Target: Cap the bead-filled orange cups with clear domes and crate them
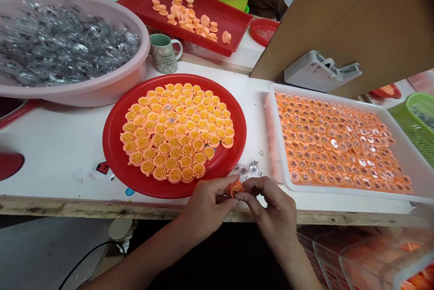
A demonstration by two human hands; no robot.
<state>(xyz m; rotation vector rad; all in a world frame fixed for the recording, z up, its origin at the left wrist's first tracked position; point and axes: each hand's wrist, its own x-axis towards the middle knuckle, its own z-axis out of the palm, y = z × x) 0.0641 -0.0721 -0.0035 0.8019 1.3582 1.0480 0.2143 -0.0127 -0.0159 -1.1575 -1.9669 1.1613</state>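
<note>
Between my two hands, over the table's front edge, is a small orange toy teacup (234, 188). My left hand (210, 199) pinches it from the left, while the fingertips of my right hand (269, 199) close on its right side. Just behind lie a few small clear plastic pieces (253, 169) on the white table. To the left, a round red tray (117, 163) bears many orange teacups with yellow insides. On the right, a white rectangular tray (276, 159) is filled with rows of orange cups whose tops look dark and shiny.
A pink basin (101, 89) heaped with clear plastic pieces stands at left, beside a green mug (164, 55). Behind, a red rectangular tray (142, 5) holds loose orange cups. A cardboard panel (339, 19) and a white tape dispenser (313, 73) stand at back right.
</note>
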